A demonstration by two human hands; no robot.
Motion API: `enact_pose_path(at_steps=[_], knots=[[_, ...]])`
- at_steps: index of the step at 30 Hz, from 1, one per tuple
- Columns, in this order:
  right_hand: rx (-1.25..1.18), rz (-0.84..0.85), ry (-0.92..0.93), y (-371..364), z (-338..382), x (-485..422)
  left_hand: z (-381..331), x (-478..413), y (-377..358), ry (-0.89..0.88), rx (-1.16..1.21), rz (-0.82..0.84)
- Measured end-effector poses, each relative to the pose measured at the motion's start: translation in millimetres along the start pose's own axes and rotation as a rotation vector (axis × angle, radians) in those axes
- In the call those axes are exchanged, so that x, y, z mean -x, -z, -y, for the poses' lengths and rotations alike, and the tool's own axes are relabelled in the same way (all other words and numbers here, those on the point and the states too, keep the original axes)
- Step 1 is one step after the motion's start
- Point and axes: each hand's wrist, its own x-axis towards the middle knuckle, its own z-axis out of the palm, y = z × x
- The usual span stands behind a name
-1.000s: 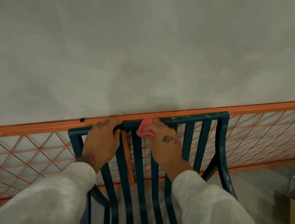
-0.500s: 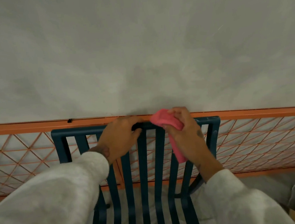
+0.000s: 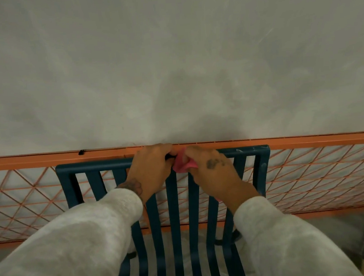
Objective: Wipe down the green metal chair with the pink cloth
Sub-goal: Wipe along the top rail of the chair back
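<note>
Pink cloth [image 3: 182, 165], bunched small, sits on the top rail of a dark green metal chair [image 3: 259, 168], pinched between the curled fingers [image 3: 192, 151] of a person's right hand [image 3: 214, 172]. Most of the cloth is hidden under those fingers; only a crumpled fold shows at their left edge, against the rail near its middle. The left hand [image 3: 151, 170] grips the same rail just left of the cloth, its fingers wrapped over the top bar and pressed together, the knuckles of the two hands nearly touching. Both arms wear pale grey sleeves [image 3: 76, 244] that reach in from the lower corners.

Below the fingers, the chair's vertical slats run down from the backrest toward the bottom edge. White flecks mark the rail and upright to the right of the right hand. Directly beyond the fingers stands an orange metal barrier [image 3: 307, 139] with a diamond mesh panel, its top bar level with the chair's rail and just behind it. Past the barrier rises a mottled grey concrete wall [image 3: 170, 62]. A small black clip [image 3: 81, 152] sits on the barrier's top bar, well to the left of the left hand.
</note>
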Motion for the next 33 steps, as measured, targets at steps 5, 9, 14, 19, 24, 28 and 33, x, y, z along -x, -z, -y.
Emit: enact_pose_path(at_steps=[5,9,14,19,24,28,33], knots=[[-0.021,0.044,0.019,38,-20,18,3,4,-1,0.018,0.025,-0.098],[0.036,0.02,-0.11,44,-31,22,3,7,-6,0.0,0.025,-0.138],[0.037,-0.029,-0.038,1,2,4,3,8,-6,-0.042,0.039,-0.141],[-0.066,-0.05,-0.016,9,-8,13,5,7,-3,-0.005,0.078,-0.103],[0.113,0.041,-0.355,40,-37,12,5,8,-6,0.02,0.046,-0.122],[0.133,0.142,-0.325,20,-4,-15,7,8,-7,-0.002,0.048,-0.117],[-0.069,-0.08,-0.238,-13,16,-7,9,7,-5,-0.017,0.082,-0.1]])
